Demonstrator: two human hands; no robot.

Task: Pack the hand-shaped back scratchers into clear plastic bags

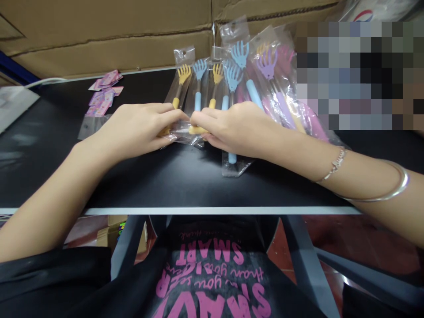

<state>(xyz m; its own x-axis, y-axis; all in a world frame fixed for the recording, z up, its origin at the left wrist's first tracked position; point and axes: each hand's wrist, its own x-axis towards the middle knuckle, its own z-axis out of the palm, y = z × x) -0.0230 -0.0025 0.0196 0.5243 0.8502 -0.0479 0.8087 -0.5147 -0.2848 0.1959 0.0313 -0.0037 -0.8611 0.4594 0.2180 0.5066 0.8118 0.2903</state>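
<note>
1. Grip: left hand (137,130) and right hand (233,128) both pinch a bagged yellow scratcher (185,131) low on the tabletop (185,185).
2. Risk: the slick bag may slip, seemingly because it's held only by fingertips.
3. A nudged wrist could scatter the packed pile (251,79).

Pastel back scratchers on a black table

Between the left hand (139,130) and right hand (236,130) lies a yellow-handled back scratcher (198,130) in clear wrap; beyond them yellow, pale blue and purple packaged back scratchers (232,75), pink stickers (104,90) far left, black table (198,181).
</note>
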